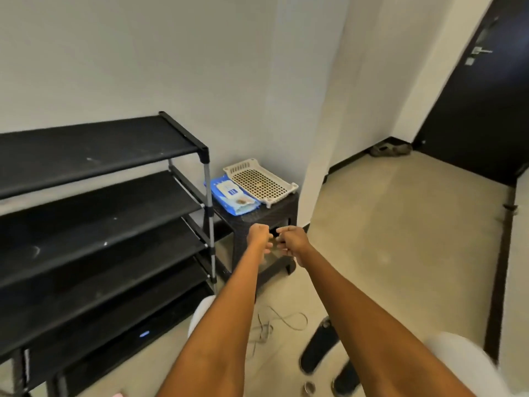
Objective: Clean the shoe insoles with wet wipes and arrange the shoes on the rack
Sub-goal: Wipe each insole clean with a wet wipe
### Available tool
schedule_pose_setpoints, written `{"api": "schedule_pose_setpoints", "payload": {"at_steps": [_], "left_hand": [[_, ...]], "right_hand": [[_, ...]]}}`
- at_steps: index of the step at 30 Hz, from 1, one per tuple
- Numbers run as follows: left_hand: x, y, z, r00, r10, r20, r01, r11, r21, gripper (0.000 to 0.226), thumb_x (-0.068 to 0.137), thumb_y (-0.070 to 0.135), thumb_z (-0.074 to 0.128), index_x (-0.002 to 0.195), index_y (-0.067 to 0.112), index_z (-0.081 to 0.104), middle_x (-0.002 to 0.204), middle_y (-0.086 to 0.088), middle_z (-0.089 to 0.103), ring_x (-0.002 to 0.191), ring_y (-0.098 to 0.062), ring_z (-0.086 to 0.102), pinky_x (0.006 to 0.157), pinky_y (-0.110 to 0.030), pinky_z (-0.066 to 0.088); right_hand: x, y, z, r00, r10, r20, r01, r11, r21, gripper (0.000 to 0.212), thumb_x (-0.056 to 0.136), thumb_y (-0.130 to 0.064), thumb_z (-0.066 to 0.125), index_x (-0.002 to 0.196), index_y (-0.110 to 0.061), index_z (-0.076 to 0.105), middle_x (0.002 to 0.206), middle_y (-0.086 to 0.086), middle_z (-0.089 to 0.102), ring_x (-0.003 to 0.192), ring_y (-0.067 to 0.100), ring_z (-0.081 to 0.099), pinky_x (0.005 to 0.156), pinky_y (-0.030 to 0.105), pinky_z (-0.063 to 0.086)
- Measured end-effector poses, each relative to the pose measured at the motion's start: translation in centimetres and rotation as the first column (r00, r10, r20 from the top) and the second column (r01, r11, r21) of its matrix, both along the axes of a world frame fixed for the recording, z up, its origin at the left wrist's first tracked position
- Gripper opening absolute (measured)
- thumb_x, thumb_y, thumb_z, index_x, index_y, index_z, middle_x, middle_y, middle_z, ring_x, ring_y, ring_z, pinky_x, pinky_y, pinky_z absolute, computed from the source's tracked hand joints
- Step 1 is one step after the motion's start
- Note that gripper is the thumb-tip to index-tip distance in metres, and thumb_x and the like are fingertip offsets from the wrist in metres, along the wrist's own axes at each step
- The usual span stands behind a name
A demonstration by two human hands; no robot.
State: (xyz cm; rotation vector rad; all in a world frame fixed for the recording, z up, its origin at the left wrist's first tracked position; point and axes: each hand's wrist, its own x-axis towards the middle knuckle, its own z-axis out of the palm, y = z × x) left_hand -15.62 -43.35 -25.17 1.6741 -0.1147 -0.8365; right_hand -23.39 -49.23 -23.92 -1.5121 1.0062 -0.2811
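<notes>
Shoe rack (94, 196): black, several tiers, standing against the wall at the left; no shoe is visible on any tier. Stool (274, 216): small, dark, just beside the rack's right post, serving as the bench. On it lie a perforated white tray (243, 170) and, touching its left side, a blue pack of wet wipes (229, 196), lid down. Dark insoles (317, 348) (or slim shoes; blur prevents certainty) lie on the floor at lower right, near loose laces (274, 325).

Left hand (259, 237) and right hand (292, 242) are raised together in front of the stool, fingers curled. A small dark item seems to sit between them, but whether either hand grips it cannot be told.

Assessment: the work appears to be at the preparation stage, no wipe drawn. The next move likely calls for reaching forward to the pack, lifting its lid and pulling one wipe free, then picking up an insole from the floor
</notes>
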Motion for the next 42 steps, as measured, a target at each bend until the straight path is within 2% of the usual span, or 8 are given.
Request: {"api": "schedule_pose_setpoints", "payload": {"at_steps": [7, 10, 14, 24, 30, 34, 37, 42], "left_hand": [[5.9, -2.7, -1.3, 0.920, -0.025, 0.391, -0.052, 0.982, 0.184, 0.032, 0.093, 0.008, 0.038, 0.120, 0.014, 0.053, 0.123, -0.010, 0.055, 0.110, -0.029, 0.055, 0.091, -0.039, 0.046], [9.6, -4.4, -3.1, 0.770, -0.094, 0.631, -0.099, 0.959, 0.264, 0.031, 0.094, 0.009, 0.042, 0.123, 0.012, 0.049, 0.127, -0.009, 0.048, 0.115, -0.025, 0.048, 0.089, -0.036, 0.042], [14.5, -6.8, -6.6, 0.544, -0.198, 0.815, -0.209, 0.909, 0.360, 0.038, 0.093, 0.013, 0.045, 0.131, 0.009, 0.044, 0.132, -0.011, 0.045, 0.119, -0.025, 0.044, 0.094, -0.034, 0.039], [22.3, -13.7, -10.3, 0.710, -0.051, 0.702, -0.335, 0.853, 0.400, 0.086, 0.089, 0.050, 0.053, 0.148, 0.005, 0.009, 0.155, -0.022, 0.005, 0.144, -0.038, 0.004, 0.118, -0.047, 0.008], [22.3, -13.0, -9.8, 0.678, -0.001, 0.735, -0.433, 0.807, 0.401, 0.047, 0.091, 0.027, 0.055, 0.128, 0.005, 0.038, 0.143, -0.020, 0.030, 0.129, -0.034, 0.031, 0.105, -0.038, 0.031], [19.9, -11.0, -9.2, 0.685, -0.061, 0.726, -0.355, 0.843, 0.405, 0.056, 0.087, 0.028, 0.061, 0.131, 0.006, 0.036, 0.141, -0.017, 0.030, 0.127, -0.031, 0.033, 0.100, -0.038, 0.035], [18.0, -9.7, -9.8, 0.664, -0.151, 0.733, -0.312, 0.835, 0.454, 0.054, 0.086, 0.035, 0.060, 0.128, 0.010, 0.038, 0.137, -0.014, 0.035, 0.122, -0.029, 0.036, 0.096, -0.037, 0.039], [17.1, -9.4, -9.5, 0.688, -0.133, 0.713, -0.326, 0.821, 0.468, 0.049, 0.090, 0.043, 0.053, 0.126, 0.013, 0.038, 0.134, -0.015, 0.037, 0.120, -0.028, 0.037, 0.095, -0.033, 0.038]], "right_hand": [[8.0, -3.7, -1.3, 0.998, 0.060, 0.005, -0.059, 0.989, -0.137, 0.025, 0.084, 0.000, 0.047, 0.100, -0.011, 0.063, 0.076, 0.005, 0.062, 0.068, 0.018, 0.058, 0.062, 0.031, 0.050], [12.4, -6.4, -3.4, 0.995, 0.100, 0.018, -0.092, 0.957, -0.274, 0.025, 0.083, -0.003, 0.047, 0.097, -0.016, 0.064, 0.096, 0.007, 0.067, 0.087, 0.023, 0.063, 0.083, 0.041, 0.054], [17.1, -9.3, -5.7, 0.979, 0.187, 0.083, -0.130, 0.881, -0.456, 0.020, 0.093, -0.006, 0.046, 0.104, -0.015, 0.061, 0.109, 0.004, 0.063, 0.100, 0.017, 0.059, 0.087, 0.035, 0.051], [21.2, -11.4, -11.2, 0.932, 0.362, 0.020, -0.261, 0.708, -0.656, 0.041, 0.098, -0.011, 0.038, 0.139, -0.015, 0.037, 0.137, 0.002, 0.046, 0.123, 0.015, 0.045, 0.098, 0.024, 0.035], [19.9, -10.3, -11.2, 0.888, 0.458, 0.031, -0.296, 0.623, -0.724, 0.041, 0.096, -0.009, 0.042, 0.136, -0.014, 0.040, 0.135, 0.002, 0.047, 0.116, 0.008, 0.045, 0.097, 0.024, 0.040], [19.3, -9.7, -10.0, 0.930, 0.331, 0.158, -0.143, 0.725, -0.674, 0.033, 0.095, -0.004, 0.042, 0.125, -0.013, 0.049, 0.121, 0.001, 0.054, 0.101, 0.001, 0.050, 0.082, 0.011, 0.042], [19.3, -9.2, -9.3, 0.940, 0.251, 0.231, -0.084, 0.826, -0.557, 0.035, 0.091, 0.004, 0.041, 0.117, -0.016, 0.052, 0.106, 0.000, 0.057, 0.096, 0.008, 0.054, 0.086, 0.028, 0.050], [19.7, -8.7, -9.9, 0.959, 0.187, 0.215, -0.106, 0.934, -0.341, 0.031, 0.095, -0.001, 0.037, 0.118, -0.017, 0.050, 0.110, 0.006, 0.061, 0.098, 0.012, 0.056, 0.087, 0.025, 0.048]]}}
